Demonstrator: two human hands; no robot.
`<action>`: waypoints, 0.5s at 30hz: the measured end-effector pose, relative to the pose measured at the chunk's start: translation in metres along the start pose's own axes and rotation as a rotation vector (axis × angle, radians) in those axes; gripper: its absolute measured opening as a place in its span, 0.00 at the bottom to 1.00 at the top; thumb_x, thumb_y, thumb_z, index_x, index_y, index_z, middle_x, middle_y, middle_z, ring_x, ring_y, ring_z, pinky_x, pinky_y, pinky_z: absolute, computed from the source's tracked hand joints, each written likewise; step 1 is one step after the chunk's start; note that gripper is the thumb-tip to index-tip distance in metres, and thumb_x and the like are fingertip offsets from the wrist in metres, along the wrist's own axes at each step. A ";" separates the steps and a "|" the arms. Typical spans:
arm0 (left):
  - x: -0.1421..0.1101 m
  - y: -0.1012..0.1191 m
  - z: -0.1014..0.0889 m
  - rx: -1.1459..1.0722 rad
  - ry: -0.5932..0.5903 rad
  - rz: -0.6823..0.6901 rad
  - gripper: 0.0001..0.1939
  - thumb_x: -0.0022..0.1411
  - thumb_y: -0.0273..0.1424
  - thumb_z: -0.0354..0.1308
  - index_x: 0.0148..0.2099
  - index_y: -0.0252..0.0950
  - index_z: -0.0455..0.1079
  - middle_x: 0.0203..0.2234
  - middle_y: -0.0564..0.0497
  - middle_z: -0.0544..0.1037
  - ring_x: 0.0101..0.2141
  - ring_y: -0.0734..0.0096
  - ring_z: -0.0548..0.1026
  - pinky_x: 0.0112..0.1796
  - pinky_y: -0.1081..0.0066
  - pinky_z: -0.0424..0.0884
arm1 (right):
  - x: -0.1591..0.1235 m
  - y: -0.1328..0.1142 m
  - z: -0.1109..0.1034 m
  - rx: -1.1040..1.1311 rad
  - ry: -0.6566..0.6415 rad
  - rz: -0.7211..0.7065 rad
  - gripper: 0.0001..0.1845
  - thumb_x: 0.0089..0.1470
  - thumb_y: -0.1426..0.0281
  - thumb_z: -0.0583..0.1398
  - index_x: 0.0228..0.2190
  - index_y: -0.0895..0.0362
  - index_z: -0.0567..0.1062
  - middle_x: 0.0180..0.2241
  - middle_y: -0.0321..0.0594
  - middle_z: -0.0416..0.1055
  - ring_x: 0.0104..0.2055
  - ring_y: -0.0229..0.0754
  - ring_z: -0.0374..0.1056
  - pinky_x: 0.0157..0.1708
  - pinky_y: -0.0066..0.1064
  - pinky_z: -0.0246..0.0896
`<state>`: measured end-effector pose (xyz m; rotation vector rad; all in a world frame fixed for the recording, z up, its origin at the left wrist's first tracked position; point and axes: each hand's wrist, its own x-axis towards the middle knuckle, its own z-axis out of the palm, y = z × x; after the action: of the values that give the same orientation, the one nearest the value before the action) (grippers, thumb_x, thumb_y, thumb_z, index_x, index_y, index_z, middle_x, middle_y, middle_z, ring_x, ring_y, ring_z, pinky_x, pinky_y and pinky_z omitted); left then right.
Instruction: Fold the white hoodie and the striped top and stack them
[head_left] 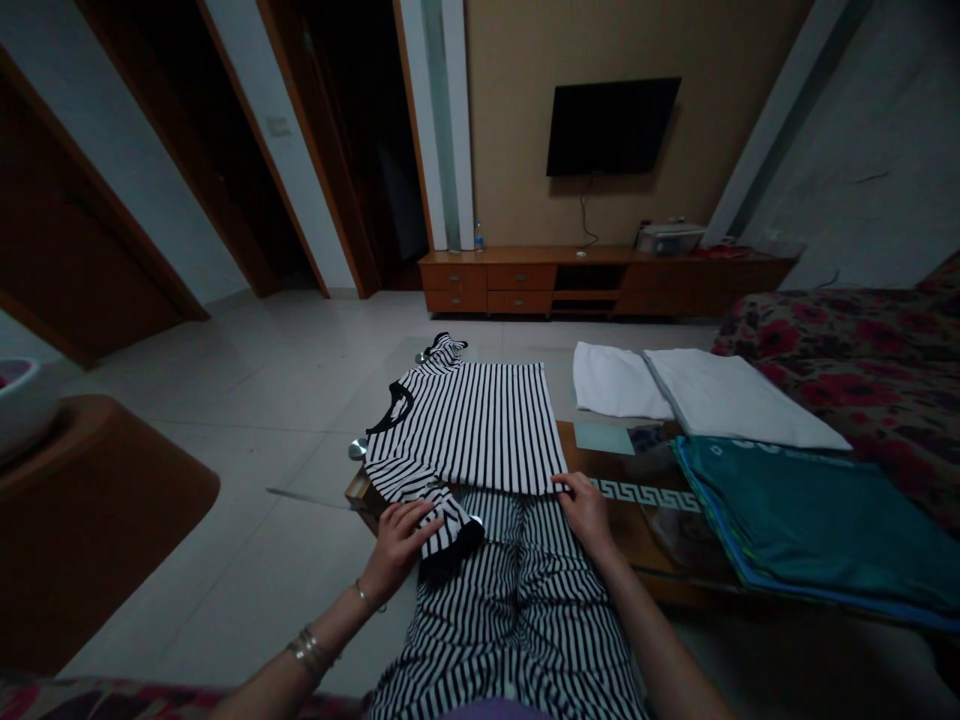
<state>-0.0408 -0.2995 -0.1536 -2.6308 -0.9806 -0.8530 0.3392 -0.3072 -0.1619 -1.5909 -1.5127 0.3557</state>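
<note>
A black-and-white striped T-shirt (480,420) lies spread over the glass-topped table, its black-trimmed neck toward the left and its hem toward the right. My left hand (403,540) rests on the near sleeve with the fingers stretched out flat. At the near corner of the hem, my right hand (585,512) pinches the fabric between thumb and fingers. The far sleeve (448,348) is bunched near the table's far edge. Striped trousers (517,610) on my own legs sit just below the shirt, in a similar pattern.
On the right lie folded white cloths (739,397) and a teal folded garment (825,510). A brown table (652,535) with a key-pattern strip shows beneath. Left is a wooden stand (97,510) with a white bowl (26,405). A TV cabinet (525,285) and floral sofa (862,370) stand beyond.
</note>
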 end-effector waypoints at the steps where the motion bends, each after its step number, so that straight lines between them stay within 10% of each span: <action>1: 0.004 0.001 -0.005 -0.044 0.030 -0.012 0.19 0.64 0.22 0.50 0.50 0.46 0.73 0.47 0.48 0.77 0.50 0.65 0.70 0.53 0.59 0.57 | 0.000 0.000 0.000 0.004 0.012 0.005 0.17 0.47 0.76 0.52 0.36 0.58 0.77 0.37 0.43 0.72 0.41 0.44 0.68 0.44 0.36 0.61; 8: 0.013 0.017 -0.048 -0.285 0.269 -0.445 0.17 0.60 0.25 0.49 0.49 0.41 0.71 0.45 0.47 0.73 0.48 0.61 0.69 0.51 0.57 0.64 | 0.000 -0.006 -0.004 -0.117 0.178 0.007 0.19 0.49 0.78 0.51 0.39 0.60 0.76 0.38 0.48 0.70 0.42 0.47 0.65 0.45 0.40 0.61; 11: -0.011 0.027 -0.038 -0.449 0.375 -0.909 0.22 0.54 0.24 0.50 0.52 0.38 0.65 0.48 0.45 0.70 0.50 0.61 0.69 0.51 0.57 0.66 | -0.012 -0.035 -0.003 -0.211 0.206 -0.046 0.20 0.52 0.79 0.51 0.44 0.60 0.74 0.44 0.50 0.66 0.48 0.50 0.60 0.50 0.44 0.58; 15: -0.060 0.030 -0.001 -0.671 0.237 -1.309 0.31 0.41 0.19 0.49 0.52 0.37 0.63 0.51 0.43 0.69 0.54 0.56 0.67 0.52 0.53 0.65 | -0.045 -0.097 0.016 -0.013 -0.099 -0.236 0.13 0.57 0.77 0.54 0.42 0.56 0.73 0.43 0.44 0.67 0.48 0.45 0.61 0.49 0.38 0.60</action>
<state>-0.0581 -0.3549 -0.1877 -1.8553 -2.7378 -1.9116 0.2545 -0.3549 -0.1149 -1.4027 -1.7613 0.2951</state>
